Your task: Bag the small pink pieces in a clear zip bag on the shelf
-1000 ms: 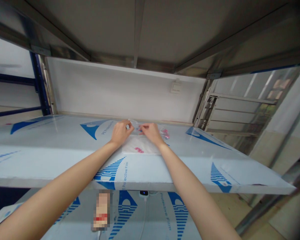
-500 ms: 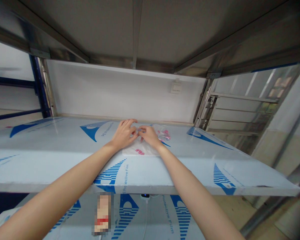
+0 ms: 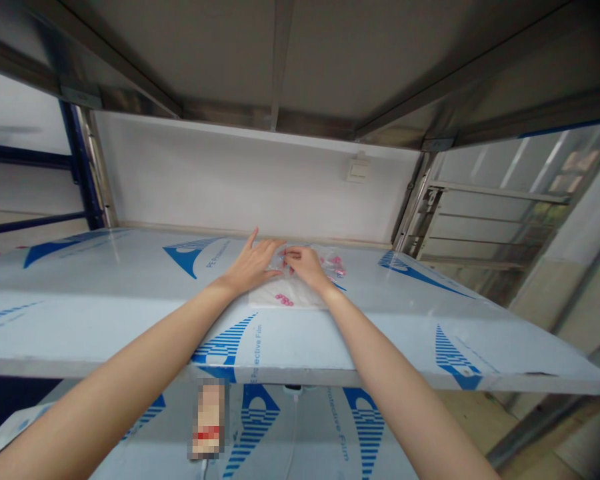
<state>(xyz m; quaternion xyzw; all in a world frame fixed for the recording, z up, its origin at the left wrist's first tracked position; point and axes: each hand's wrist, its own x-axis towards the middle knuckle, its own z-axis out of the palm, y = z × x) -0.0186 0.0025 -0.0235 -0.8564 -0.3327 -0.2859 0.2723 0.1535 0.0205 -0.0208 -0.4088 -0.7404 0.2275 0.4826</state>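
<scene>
Left hand [image 3: 253,267] open, fingers spread, at the 9 o'clock edge of the clear plastic bag [image 3: 290,293]; right hand [image 3: 305,265] pinches the bag's top. Bag lies at 12 o'clock on the film-covered shelf [image 3: 380,333], pink pieces [image 3: 284,300] inside.

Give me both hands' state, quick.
Left hand: open, fingers spread, holding nothing.
Right hand: closed, pinching the clear plastic bag.

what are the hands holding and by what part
The right hand pinches the far edge of a clear plastic bag; the left hand lies open beside it, holding nothing.
</scene>
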